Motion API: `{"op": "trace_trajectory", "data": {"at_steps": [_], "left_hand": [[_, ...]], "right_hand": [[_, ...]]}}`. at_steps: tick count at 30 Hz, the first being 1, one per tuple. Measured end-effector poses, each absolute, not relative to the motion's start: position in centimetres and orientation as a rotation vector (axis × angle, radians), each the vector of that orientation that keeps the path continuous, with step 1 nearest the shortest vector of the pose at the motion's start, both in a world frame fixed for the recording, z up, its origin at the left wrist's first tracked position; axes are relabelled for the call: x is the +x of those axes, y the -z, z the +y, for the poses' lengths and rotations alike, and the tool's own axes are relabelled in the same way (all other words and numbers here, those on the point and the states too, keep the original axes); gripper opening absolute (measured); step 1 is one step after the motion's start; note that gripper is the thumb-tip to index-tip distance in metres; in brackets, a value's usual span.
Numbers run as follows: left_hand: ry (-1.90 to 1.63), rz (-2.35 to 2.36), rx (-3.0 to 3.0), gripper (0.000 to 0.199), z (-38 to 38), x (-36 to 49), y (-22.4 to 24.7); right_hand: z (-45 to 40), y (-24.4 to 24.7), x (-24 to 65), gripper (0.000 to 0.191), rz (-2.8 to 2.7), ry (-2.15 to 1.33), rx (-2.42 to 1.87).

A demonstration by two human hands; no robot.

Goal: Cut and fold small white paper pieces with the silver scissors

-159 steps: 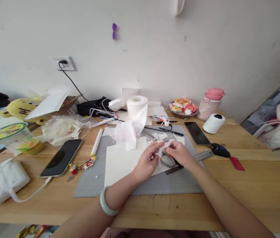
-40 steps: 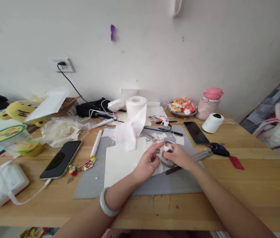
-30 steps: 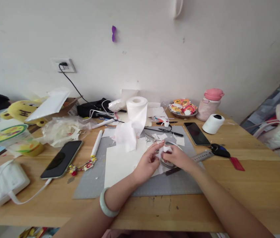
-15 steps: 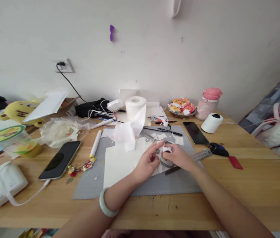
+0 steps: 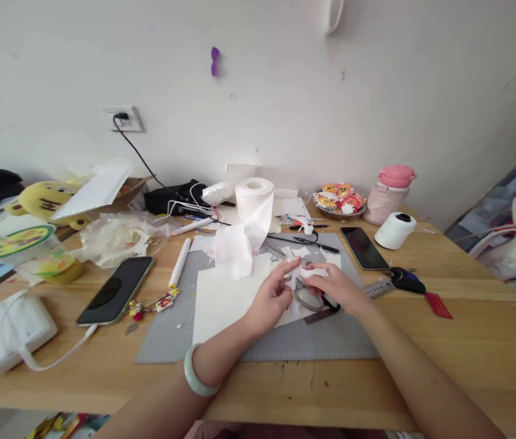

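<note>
My left hand (image 5: 272, 300), with a pale bangle (image 5: 197, 370) on its wrist, is over a white sheet (image 5: 221, 299) on the grey cutting mat (image 5: 258, 352). Its index finger is stretched out and the others are curled. My right hand (image 5: 336, 286) has its fingers closed on a piece of white tissue (image 5: 315, 273). Between and below the hands lies a grey ring-shaped object (image 5: 307, 297), partly hidden by my fingers. A metal ruler (image 5: 379, 288) passes under my right hand. The tissue roll (image 5: 254, 198) stands behind, its loose end draped forward.
Left are a charging phone (image 5: 116, 289), a white power bank (image 5: 13, 329), a drink cup (image 5: 52, 262) and a plastic bag. Right are another phone (image 5: 364, 248), a thread spool (image 5: 395, 230), keys (image 5: 407, 279) and a pink bottle (image 5: 388, 194). A bowl of wrapped packets (image 5: 340, 201) is behind.
The view has shifted slightly, moving the scene rightward. My right hand has turned a little, and more of the grey ring-shaped object shows below its fingers.
</note>
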State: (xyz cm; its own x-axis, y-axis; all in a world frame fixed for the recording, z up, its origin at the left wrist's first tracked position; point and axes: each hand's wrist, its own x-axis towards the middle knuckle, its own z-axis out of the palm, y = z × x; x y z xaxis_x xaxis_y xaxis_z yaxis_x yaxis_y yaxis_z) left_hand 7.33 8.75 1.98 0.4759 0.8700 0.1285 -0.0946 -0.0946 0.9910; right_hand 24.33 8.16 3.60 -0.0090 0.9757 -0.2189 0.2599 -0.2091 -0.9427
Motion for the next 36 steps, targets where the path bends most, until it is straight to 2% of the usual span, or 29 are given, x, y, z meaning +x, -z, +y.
{"op": "trace_trajectory", "data": {"at_steps": [2,4,11,22,31,36], "left_hand": [[-0.94,0.761,1.382,0.051,8.9,7.4,-1.9],[-0.951,0.799,1.326,0.047,9.1,7.4,-1.8],[-1.03,0.85,1.252,0.02,9.6,7.4,-1.2],[-0.988,0.904,1.323,0.042,9.6,7.2,-2.0],[-0.96,0.707,1.344,0.042,9.0,7.1,-2.2],[-0.939,0.688,1.362,0.042,9.0,7.1,-2.1]], "right_hand": [[7.8,-3.8,23.7,0.018,-1.303,-1.363,-1.465],[7.7,-4.1,23.4,0.022,-1.266,-1.438,-1.377],[7.7,-4.3,23.2,0.027,-1.191,-1.481,-1.329],[7.6,-4.2,23.3,0.021,-1.312,-1.466,-1.303],[7.6,-3.6,22.0,0.024,-1.222,-1.342,-1.375],[7.5,-3.0,21.6,0.02,-1.327,-1.311,-1.416]]}}
